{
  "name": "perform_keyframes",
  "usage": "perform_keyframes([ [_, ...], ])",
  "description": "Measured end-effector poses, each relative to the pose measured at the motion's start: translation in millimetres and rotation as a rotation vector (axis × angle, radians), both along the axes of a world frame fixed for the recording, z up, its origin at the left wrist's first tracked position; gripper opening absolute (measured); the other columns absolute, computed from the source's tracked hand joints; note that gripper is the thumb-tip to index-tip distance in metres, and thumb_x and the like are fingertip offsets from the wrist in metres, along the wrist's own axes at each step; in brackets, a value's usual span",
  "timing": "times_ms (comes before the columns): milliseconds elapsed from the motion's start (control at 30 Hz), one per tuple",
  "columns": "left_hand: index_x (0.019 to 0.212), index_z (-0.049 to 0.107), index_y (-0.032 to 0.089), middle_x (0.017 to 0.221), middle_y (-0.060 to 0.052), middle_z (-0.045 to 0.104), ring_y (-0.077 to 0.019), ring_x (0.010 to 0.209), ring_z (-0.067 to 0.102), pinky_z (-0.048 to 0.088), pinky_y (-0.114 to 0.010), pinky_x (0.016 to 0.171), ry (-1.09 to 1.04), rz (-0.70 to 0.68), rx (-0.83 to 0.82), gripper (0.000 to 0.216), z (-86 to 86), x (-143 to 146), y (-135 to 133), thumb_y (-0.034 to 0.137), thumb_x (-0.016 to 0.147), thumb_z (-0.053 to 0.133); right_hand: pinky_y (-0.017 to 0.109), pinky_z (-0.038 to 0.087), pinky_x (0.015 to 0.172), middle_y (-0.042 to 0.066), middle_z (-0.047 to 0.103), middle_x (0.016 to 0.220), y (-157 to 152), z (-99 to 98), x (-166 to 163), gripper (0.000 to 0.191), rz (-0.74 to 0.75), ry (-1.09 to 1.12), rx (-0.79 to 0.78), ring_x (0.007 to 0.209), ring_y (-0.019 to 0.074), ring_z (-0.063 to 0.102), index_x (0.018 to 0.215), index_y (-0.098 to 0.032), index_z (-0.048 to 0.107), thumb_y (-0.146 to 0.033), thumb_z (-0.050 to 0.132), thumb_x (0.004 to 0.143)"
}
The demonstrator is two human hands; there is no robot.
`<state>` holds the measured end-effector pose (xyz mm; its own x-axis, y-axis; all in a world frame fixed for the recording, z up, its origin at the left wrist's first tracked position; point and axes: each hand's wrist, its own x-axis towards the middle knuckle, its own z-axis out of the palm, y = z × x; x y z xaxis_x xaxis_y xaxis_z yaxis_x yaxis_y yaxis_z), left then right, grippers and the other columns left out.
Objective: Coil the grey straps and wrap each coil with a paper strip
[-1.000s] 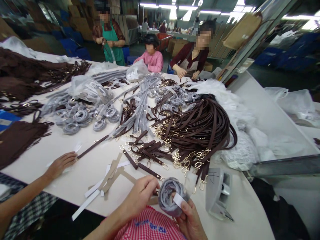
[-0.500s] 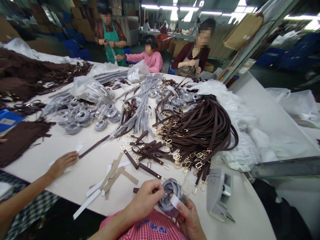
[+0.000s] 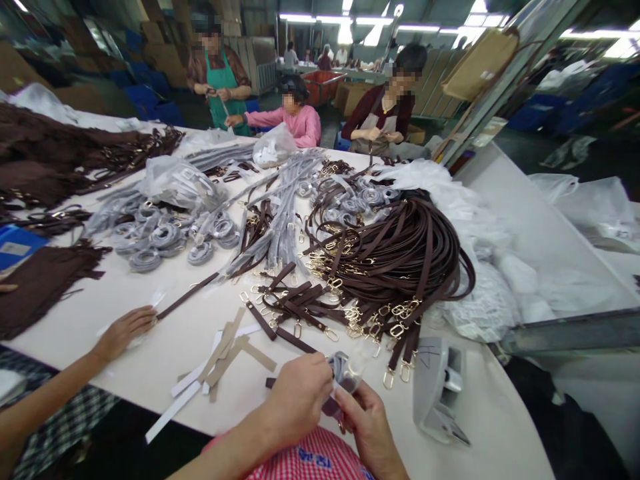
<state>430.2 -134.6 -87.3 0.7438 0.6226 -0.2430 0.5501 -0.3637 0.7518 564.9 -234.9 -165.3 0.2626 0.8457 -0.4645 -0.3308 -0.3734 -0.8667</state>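
Observation:
Above the table's near edge I hold a coiled strap (image 3: 346,369) in clear plastic wrap, with brown showing at its lower end. My left hand (image 3: 303,387) is closed on the coil's left side, its fingertips partly hidden. From the lower right my right hand (image 3: 366,420) pinches the coil, thumb against a whitish strip. Short brown straps with gold clasps (image 3: 300,297) lie just beyond my hands. Beige and white paper strips (image 3: 220,360) are spread to the left. A grey tape dispenser (image 3: 439,393) stands to the right.
Long brown straps (image 3: 415,247) are heaped beyond the dispenser. Wrapped coils (image 3: 165,240) lie farther left. A co-worker's hand (image 3: 125,330) rests by a brown strap (image 3: 187,297) at left. White plastic bags (image 3: 483,300) line the right. Several people work across the table.
The coil has turned from facing me to a more edge-on tilt and has moved slightly up. My hands have drawn closer together around it.

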Motion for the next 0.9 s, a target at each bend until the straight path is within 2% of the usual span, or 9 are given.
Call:
perform_keyframes([
  [100, 0.088, 0.06, 0.014, 0.095, -0.011, 0.064, -0.023, 0.085, 0.056, 0.043, -0.034, 0.073, 0.163, -0.188, 0.104, 0.021, 4.9, 4, -3, 0.006, 0.077, 0.045, 0.019, 0.029, 0.041, -0.005, 0.049, 0.051, 3, 8.4, -1, 0.047, 0.041, -0.01, -0.022, 0.042, 0.0063, 0.036, 0.085, -0.013, 0.066, -0.056, 0.076, 0.07],
  [200, 0.091, 0.063, 0.013, 0.095, -0.013, 0.065, -0.0243, 0.086, 0.058, 0.045, -0.035, 0.074, 0.146, -0.204, 0.045, 0.026, 14.5, 2, -1, 0.002, 0.073, 0.046, 0.019, 0.029, 0.042, -0.004, 0.052, 0.053, 3, 10.4, -1, 0.047, 0.059, 0.015, -0.023, 0.043, 0.006, 0.036, 0.086, -0.012, 0.066, -0.055, 0.077, 0.07],
  [300, 0.079, 0.066, 0.016, 0.086, -0.006, 0.065, -0.0181, 0.08, 0.058, 0.044, -0.029, 0.074, -0.047, -0.135, -0.13, 0.024, 19.8, -3, 6, 0.005, 0.077, 0.045, 0.019, 0.031, 0.043, -0.005, 0.051, 0.053, 0, 6.4, -1, 0.045, 0.037, 0.065, -0.005, 0.043, 0.006, 0.035, 0.086, -0.013, 0.066, -0.053, 0.077, 0.07],
  [367, 0.072, 0.066, 0.017, 0.078, -0.002, 0.064, -0.0144, 0.076, 0.056, 0.042, -0.026, 0.073, -0.173, -0.076, -0.277, 0.022, 16.4, -6, 13, 0.007, 0.077, 0.047, 0.019, 0.032, 0.043, -0.007, 0.048, 0.05, -1, 2.6, -1, 0.043, 0.023, 0.107, 0.013, 0.043, 0.0059, 0.035, 0.086, -0.013, 0.066, -0.052, 0.078, 0.07],
  [533, 0.065, 0.062, 0.014, 0.057, 0.006, 0.053, -0.0078, 0.054, 0.044, 0.033, -0.02, 0.053, -0.287, 0.088, -0.764, 0.002, -7.8, -10, 20, 0.017, 0.065, 0.062, 0.019, 0.03, 0.043, -0.007, 0.05, 0.048, -5, -2.2, -2, 0.038, 0.054, 0.189, 0.054, 0.041, 0.0052, 0.035, 0.084, -0.013, 0.066, -0.047, 0.079, 0.072],
  [600, 0.064, 0.062, 0.015, 0.051, 0.007, 0.05, -0.0064, 0.047, 0.039, 0.03, -0.02, 0.048, -0.297, 0.149, -0.905, 0.009, -16.6, -10, 18, 0.022, 0.063, 0.066, 0.019, 0.03, 0.043, -0.007, 0.05, 0.048, -5, -2.3, -3, 0.037, 0.059, 0.215, 0.062, 0.04, 0.005, 0.034, 0.084, -0.013, 0.067, -0.046, 0.08, 0.071],
  [700, 0.063, 0.062, 0.015, 0.047, 0.007, 0.05, -0.0066, 0.043, 0.04, 0.03, -0.021, 0.045, -0.334, 0.206, -0.981, 0.013, -25.4, -10, 14, 0.025, 0.06, 0.069, 0.018, 0.029, 0.041, -0.006, 0.053, 0.05, -5, -2.4, -2, 0.037, 0.05, 0.235, 0.065, 0.04, 0.0044, 0.034, 0.086, -0.013, 0.068, -0.044, 0.081, 0.07],
  [900, 0.061, 0.059, 0.015, 0.047, 0.006, 0.05, -0.007, 0.043, 0.042, 0.031, -0.021, 0.045, -0.335, 0.23, -0.98, 0.019, -28.3, -9, 11, 0.028, 0.057, 0.072, 0.017, 0.026, 0.04, -0.007, 0.051, 0.045, -4, -2.5, -1, 0.036, 0.11, 0.232, 0.067, 0.038, 0.0044, 0.036, 0.085, -0.014, 0.067, -0.045, 0.081, 0.07],
])
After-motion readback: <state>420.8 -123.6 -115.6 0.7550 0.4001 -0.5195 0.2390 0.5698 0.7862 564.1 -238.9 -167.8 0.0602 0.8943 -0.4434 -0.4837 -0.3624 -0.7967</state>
